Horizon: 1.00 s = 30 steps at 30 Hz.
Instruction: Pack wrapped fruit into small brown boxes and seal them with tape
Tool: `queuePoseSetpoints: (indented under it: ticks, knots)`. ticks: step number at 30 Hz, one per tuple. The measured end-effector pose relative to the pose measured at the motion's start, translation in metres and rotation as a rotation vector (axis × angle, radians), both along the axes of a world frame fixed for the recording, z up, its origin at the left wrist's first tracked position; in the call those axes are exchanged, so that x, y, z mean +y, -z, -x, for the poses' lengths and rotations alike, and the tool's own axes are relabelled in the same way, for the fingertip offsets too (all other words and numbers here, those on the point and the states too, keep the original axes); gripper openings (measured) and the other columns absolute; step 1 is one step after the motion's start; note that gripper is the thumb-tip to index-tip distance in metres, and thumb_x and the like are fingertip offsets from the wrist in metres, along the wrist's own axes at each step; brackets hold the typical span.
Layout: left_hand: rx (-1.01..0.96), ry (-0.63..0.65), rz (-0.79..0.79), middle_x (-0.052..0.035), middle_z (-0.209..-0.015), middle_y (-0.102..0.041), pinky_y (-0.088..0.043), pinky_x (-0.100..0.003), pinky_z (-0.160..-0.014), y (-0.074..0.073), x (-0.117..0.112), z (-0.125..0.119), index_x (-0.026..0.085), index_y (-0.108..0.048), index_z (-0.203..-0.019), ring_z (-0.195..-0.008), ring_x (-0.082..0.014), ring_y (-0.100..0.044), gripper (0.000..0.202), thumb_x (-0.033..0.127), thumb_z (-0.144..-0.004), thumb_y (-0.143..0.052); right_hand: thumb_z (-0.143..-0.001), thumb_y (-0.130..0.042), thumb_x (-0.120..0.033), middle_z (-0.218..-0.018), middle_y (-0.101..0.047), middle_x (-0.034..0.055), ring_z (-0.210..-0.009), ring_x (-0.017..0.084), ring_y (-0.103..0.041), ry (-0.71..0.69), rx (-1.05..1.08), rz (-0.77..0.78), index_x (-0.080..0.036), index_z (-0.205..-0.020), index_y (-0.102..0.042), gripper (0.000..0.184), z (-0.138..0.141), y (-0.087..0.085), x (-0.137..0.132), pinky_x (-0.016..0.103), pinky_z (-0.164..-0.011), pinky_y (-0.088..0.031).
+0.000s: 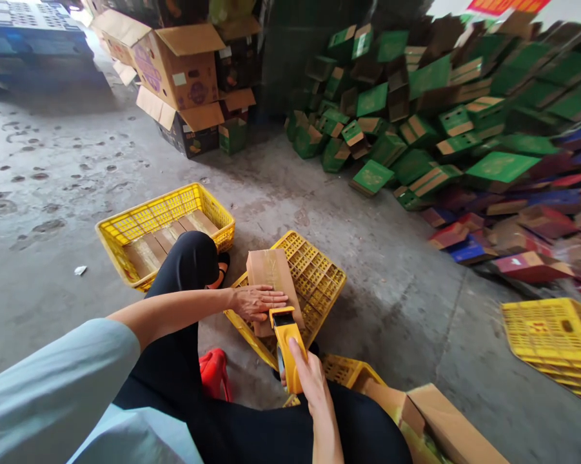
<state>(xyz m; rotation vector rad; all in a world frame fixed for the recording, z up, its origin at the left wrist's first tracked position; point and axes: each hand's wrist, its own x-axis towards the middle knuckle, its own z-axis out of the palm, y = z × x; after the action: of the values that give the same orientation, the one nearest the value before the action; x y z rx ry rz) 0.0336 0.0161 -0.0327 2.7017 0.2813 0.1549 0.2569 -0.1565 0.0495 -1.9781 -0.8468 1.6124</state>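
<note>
In the head view, the box (272, 265) sits on an upturned crate (318, 274). The left hand (257, 301) lies flat across the box, fingers straight, gripping nothing. The right hand (309, 374) is wrapped around the yellow dispenser (289, 341), whose head is at the box's near end; whether they touch, I cannot tell. Left of the box, a basket (149, 216) holds cartons (149, 252); beyond it to the right are heaped green boxes (372, 175).

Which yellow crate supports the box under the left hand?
The middle crate, beyond the tape dispenser: the taped box lies on top, under the left hand. The left crate holds boxes inside; the far-right stack stands apart.
</note>
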Motion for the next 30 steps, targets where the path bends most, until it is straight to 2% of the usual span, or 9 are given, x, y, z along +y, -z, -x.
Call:
queuePoseSetpoints:
  ticks: [4,9,14,18,20,24,27,30]
  knots:
    - [0.013,0.004,0.024,-0.0122,-0.171,-0.025,-0.015,-0.043,-0.131,-0.001,0.002,-0.001,0.014,-0.029,-0.165,-0.160,-0.0233,-0.021,0.067,0.042,-0.106,-0.038,-0.080,-0.063,-0.079,-0.052,-0.065,0.0020,-0.047,0.023,-0.068,0.048,-0.023,0.027,-0.021,-0.090,-0.066,0.059,-0.006,0.002,-0.021,0.031,-0.047,-0.054]
    - [0.045,0.003,0.060,-0.0090,-0.172,-0.023,-0.012,-0.039,-0.131,-0.001,0.006,0.000,0.018,-0.029,-0.166,-0.161,-0.0203,-0.020,0.065,0.044,-0.106,-0.037,-0.079,-0.063,-0.080,-0.052,-0.066,0.0021,-0.045,0.022,-0.066,0.092,-0.022,0.030,-0.020,-0.092,-0.066,0.062,-0.002,0.000,-0.033,0.029,-0.045,-0.053]
    - [0.009,0.040,0.094,-0.0090,-0.171,-0.026,-0.015,-0.040,-0.130,-0.002,0.020,0.002,0.019,-0.030,-0.165,-0.160,-0.0199,-0.023,0.063,0.041,-0.107,-0.036,-0.083,-0.059,-0.081,-0.050,-0.066,0.0034,-0.045,0.020,-0.066,0.095,0.027,-0.001,-0.017,-0.092,-0.068,0.065,0.004,-0.001,-0.024,0.027,-0.046,-0.054]
    - [-0.007,0.011,0.111,-0.0082,-0.168,-0.034,-0.019,-0.041,-0.130,-0.008,0.042,-0.004,0.022,-0.040,-0.161,-0.158,-0.0207,-0.030,0.059,0.041,-0.105,-0.042,-0.082,-0.059,-0.081,-0.050,-0.066,0.0035,-0.044,0.019,-0.065,0.104,0.046,-0.042,-0.017,-0.088,-0.067,0.065,0.006,0.004,-0.009,0.026,-0.046,-0.052]
    - [0.026,0.004,0.105,-0.0105,-0.168,-0.035,-0.020,-0.042,-0.130,-0.012,0.048,-0.008,0.019,-0.043,-0.160,-0.157,-0.0225,-0.031,0.060,0.041,-0.104,-0.045,-0.083,-0.058,-0.080,-0.051,-0.066,0.0034,-0.045,0.019,-0.065,0.101,0.045,-0.064,-0.017,-0.086,-0.066,0.064,0.006,0.006,-0.003,0.025,-0.046,-0.051]
    - [0.046,0.000,0.091,-0.0146,-0.170,-0.028,-0.019,-0.045,-0.130,-0.014,0.033,-0.010,0.015,-0.036,-0.163,-0.158,-0.0272,-0.027,0.070,0.045,-0.102,-0.051,-0.084,-0.059,-0.078,-0.053,-0.067,0.0037,-0.046,0.020,-0.066,0.093,0.041,-0.044,-0.018,-0.086,-0.065,0.060,0.003,0.010,0.001,0.027,-0.047,-0.052]
    - [0.025,0.013,0.077,-0.0137,-0.172,-0.021,-0.015,-0.044,-0.131,-0.008,0.010,-0.007,0.016,-0.025,-0.166,-0.160,-0.0278,-0.020,0.080,0.051,-0.100,-0.052,-0.084,-0.060,-0.077,-0.054,-0.067,0.0038,-0.047,0.022,-0.066,0.090,0.054,-0.037,-0.019,-0.087,-0.066,0.058,0.002,0.010,0.000,0.030,-0.049,-0.054]
    - [0.018,-0.035,0.057,-0.0161,-0.173,-0.019,-0.012,-0.046,-0.132,0.000,-0.002,-0.006,0.014,-0.020,-0.167,-0.161,-0.0286,-0.017,0.086,0.056,-0.100,-0.053,-0.082,-0.061,-0.079,-0.054,-0.067,0.0032,-0.047,0.022,-0.066,0.095,0.053,-0.046,-0.020,-0.090,-0.067,0.059,0.003,0.005,-0.001,0.031,-0.048,-0.053]
